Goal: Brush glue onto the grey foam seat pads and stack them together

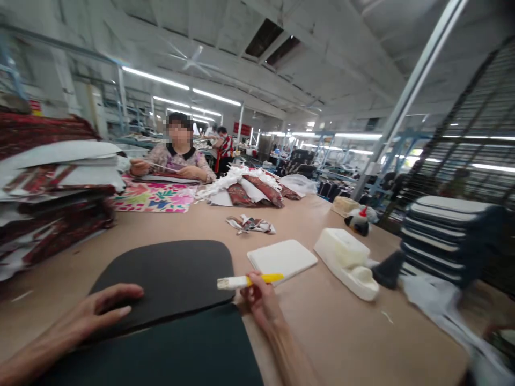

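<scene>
A black panel [173, 273] with rounded corners lies on the brown table. My left hand [110, 308] rests at its left side, fingers apart. My right hand [259, 300] grips a yellow-handled brush [265, 279], whose pale bristles point left over the panel's right edge. Below the black panel is a dark green piece [169, 351], its far edge meeting the black one. A white rectangular pad [281, 258] lies just beyond my right hand, and a white tub [346, 257] stands to its right.
Stacked patterned pieces [56, 187] stand at the left, dark blue and white pieces [438, 236] at the right. Scraps [251, 224] and a heap of rolled fabric [253, 187] lie farther back. A person [181, 155] works across the table [333, 332].
</scene>
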Action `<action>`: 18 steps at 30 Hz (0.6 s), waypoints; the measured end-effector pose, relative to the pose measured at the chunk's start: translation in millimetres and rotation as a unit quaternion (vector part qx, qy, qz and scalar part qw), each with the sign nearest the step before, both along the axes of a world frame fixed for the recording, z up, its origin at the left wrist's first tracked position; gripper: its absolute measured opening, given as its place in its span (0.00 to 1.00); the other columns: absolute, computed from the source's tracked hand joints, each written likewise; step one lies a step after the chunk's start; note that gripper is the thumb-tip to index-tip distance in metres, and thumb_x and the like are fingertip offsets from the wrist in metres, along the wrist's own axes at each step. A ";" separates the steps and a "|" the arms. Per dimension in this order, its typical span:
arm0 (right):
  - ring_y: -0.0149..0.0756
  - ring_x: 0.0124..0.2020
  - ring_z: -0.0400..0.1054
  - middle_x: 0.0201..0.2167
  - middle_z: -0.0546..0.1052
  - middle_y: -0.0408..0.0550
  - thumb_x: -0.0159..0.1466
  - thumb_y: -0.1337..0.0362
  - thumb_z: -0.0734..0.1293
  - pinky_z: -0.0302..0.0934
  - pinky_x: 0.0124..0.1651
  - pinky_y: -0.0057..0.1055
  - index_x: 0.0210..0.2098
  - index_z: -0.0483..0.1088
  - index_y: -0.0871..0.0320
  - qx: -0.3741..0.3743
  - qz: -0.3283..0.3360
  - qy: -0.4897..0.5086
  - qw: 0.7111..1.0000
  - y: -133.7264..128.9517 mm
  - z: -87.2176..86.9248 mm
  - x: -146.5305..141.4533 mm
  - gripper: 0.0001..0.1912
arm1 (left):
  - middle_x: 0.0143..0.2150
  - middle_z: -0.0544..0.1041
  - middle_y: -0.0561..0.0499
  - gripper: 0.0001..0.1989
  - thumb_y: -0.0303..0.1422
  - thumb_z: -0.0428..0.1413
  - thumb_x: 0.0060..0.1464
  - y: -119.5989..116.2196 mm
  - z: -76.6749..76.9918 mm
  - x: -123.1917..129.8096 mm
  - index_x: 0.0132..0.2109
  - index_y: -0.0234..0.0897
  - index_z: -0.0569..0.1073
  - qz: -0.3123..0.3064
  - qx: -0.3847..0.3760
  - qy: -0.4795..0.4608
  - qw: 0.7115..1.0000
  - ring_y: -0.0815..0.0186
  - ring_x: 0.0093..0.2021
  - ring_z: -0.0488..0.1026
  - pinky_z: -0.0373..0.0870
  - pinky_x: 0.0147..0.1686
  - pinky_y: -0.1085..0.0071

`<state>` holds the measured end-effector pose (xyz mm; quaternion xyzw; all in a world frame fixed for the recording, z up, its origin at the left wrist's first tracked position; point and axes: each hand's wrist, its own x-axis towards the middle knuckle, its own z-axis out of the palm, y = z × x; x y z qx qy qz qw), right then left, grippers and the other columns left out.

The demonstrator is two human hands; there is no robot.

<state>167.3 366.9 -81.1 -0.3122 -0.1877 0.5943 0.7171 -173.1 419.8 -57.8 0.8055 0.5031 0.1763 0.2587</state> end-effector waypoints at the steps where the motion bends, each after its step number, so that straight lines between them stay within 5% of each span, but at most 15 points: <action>1: 0.18 0.13 0.54 0.12 0.65 0.33 0.43 0.63 0.75 0.59 0.23 0.18 0.25 0.70 0.60 -0.006 0.002 -0.001 1.000 -0.9 -0.7 -0.6 0.13 | 0.48 0.73 0.60 0.31 0.59 0.45 0.48 -0.7 0.7 -3.8 0.49 0.42 0.69 0.005 -0.035 -0.032 0.999 0.61 0.49 0.67 0.62 0.48 0.68; 5: 0.19 0.14 0.56 0.12 0.64 0.33 0.42 0.63 0.76 0.62 0.26 0.18 0.25 0.71 0.60 -0.025 0.009 -0.009 1.000 -4.3 -1.9 -2.2 0.14 | 0.48 0.73 0.56 0.27 0.54 0.52 0.47 -9.3 5.9 -2.5 0.47 0.39 0.70 0.002 -0.096 -0.126 0.987 0.60 0.53 0.65 0.57 0.53 0.70; 13: 0.24 0.18 0.62 0.13 0.65 0.35 0.39 0.60 0.77 0.66 0.29 0.21 0.27 0.74 0.57 -0.075 -0.015 -0.065 0.995 -7.5 -7.0 -1.2 0.17 | 0.54 0.68 0.50 0.16 0.40 0.49 0.54 -23.9 19.0 3.4 0.49 0.44 0.70 -0.095 -0.055 -0.060 0.992 0.58 0.56 0.60 0.50 0.58 0.62; 18: 0.23 0.16 0.59 0.13 0.64 0.36 0.43 0.58 0.76 0.65 0.26 0.21 0.29 0.74 0.56 -0.069 0.009 -0.086 0.994 -6.9 -17.0 3.0 0.15 | 0.54 0.67 0.50 0.14 0.31 0.50 0.52 -28.4 16.2 7.2 0.46 0.45 0.71 -0.090 -0.041 -0.014 0.995 0.59 0.57 0.58 0.45 0.59 0.57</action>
